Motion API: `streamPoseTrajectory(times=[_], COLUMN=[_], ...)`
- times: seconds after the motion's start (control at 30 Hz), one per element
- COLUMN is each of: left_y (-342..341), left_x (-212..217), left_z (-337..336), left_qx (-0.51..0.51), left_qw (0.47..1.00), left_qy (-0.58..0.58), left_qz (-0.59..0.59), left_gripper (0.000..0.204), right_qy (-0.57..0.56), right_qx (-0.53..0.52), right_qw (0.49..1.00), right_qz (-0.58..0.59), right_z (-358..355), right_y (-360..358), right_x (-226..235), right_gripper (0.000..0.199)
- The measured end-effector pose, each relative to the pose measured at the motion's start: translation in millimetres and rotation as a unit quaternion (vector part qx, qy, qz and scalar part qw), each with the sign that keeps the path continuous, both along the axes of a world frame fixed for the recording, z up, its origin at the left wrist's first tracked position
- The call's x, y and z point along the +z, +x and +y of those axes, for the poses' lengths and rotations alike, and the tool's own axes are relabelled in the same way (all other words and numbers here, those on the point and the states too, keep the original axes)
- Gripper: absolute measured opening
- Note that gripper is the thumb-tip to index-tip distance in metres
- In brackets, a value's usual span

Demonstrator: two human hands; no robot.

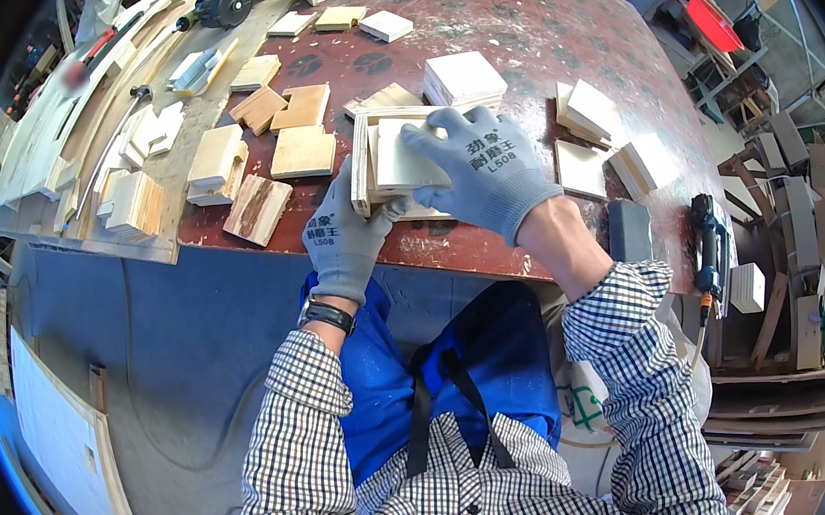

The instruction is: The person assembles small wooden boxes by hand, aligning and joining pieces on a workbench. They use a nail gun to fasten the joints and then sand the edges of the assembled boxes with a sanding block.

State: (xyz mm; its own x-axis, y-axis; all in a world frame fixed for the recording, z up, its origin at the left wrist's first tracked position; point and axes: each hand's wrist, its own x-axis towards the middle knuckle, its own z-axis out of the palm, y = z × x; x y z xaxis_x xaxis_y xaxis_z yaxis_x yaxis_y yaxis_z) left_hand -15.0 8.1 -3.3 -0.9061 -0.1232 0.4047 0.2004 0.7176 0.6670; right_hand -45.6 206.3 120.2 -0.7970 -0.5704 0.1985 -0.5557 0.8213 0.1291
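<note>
A woodworking workshop: circular saw [227, 6], cut wooden blocks [304, 153], stacked boards [784, 397]

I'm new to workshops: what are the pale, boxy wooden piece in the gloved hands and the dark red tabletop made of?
The pale, boxy wooden piece: probably plywood, seemingly unvarnished; its edges look layered. The dark red tabletop: perhaps coated board; faint shine, scuffs.

Bright light, fisheye-bent edges
Pale sheen on the red counter [535, 38]; black rim; bluish glare far left.
</note>
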Motion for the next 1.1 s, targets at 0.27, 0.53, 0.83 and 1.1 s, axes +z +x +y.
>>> streamPoseTrajectory(times=[0.27, 0.53, 0.83, 1.1], left_y=[1, 3, 6, 13], left_x=[9, 17, 5, 61], left_z=[4, 2, -1, -27], left_qx=[-0.015, -0.011, -0.036, -0.182], left_qw=[1.000, 0.998, 0.998, 0.982], left_qy=[0.014, 0.036, 0.040, -0.011], left_qz=[-0.014, -0.053, 0.024, 0.057], left_gripper=[0.083, 0.080, 0.112, 0.079], right_qy=[-0.016, -0.270, -0.583, -0.377], right_qx=[0.012, 0.015, -0.021, -0.044], right_qw=[0.999, 0.962, 0.807, 0.925], right_qz=[0.029, -0.029, -0.091, 0.020], right_z=[-7, 22, 21, 8], right_y=[-10, -6, 21, 29], right_x=[-18, -43, -101, -111], right_gripper=[0.061, 0.105, 0.090, 0.084])
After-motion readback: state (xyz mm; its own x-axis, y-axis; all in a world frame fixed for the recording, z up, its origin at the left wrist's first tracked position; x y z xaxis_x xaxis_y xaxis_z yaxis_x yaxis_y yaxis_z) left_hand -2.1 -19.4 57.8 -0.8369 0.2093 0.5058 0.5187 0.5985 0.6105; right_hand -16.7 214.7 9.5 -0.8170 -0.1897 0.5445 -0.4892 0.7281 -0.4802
